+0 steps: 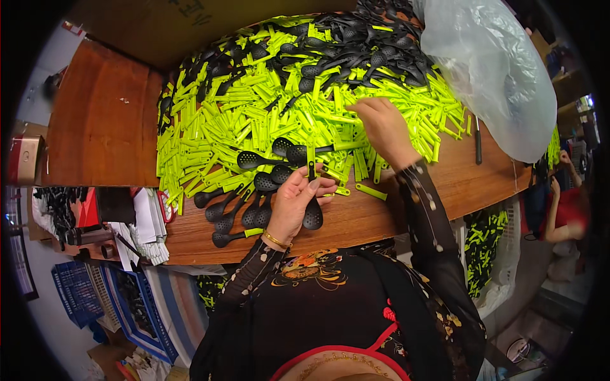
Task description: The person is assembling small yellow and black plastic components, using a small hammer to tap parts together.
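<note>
Assembly of slotted spoons looks underway on a wooden surface: left hand grips a black spoon with green handle piece; right hand, fingers curled, picks in the green handle pile. Next likely calls for pressing another handle on squarely.

Black slotted spoon with upright lime-green handle piece, held near table edge; heap of loose lime-green handle pieces spread across far tabletop, under right hand.

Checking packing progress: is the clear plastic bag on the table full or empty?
Cannot tell: the plastic bag looks puffed up, but its contents are not discernible.
</note>
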`<move>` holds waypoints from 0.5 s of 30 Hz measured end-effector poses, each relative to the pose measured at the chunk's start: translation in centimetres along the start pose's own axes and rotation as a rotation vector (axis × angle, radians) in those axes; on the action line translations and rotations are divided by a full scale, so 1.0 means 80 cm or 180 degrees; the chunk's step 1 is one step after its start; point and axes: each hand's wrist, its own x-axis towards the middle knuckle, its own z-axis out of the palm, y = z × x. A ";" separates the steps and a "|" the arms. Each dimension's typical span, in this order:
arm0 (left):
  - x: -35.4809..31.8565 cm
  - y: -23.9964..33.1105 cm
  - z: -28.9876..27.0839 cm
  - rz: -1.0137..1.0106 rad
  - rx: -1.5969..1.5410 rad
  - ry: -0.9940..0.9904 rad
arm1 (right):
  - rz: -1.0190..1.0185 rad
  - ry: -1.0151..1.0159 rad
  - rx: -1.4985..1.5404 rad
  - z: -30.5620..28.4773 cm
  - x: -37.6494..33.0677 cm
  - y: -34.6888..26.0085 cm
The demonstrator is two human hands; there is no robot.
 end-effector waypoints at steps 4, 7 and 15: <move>0.004 0.010 0.000 0.0046 -0.0095 0.0035 | -0.0335 -0.0368 -0.0526 0.049 0.053 0.029; 0.004 0.018 -0.008 0.0091 -0.0181 0.0021 | -0.0477 -0.1114 -0.0733 0.054 0.065 0.045; 0.013 0.024 -0.002 0.0178 -0.0250 0.0188 | 0.1600 -0.0712 0.2271 0.031 0.042 0.038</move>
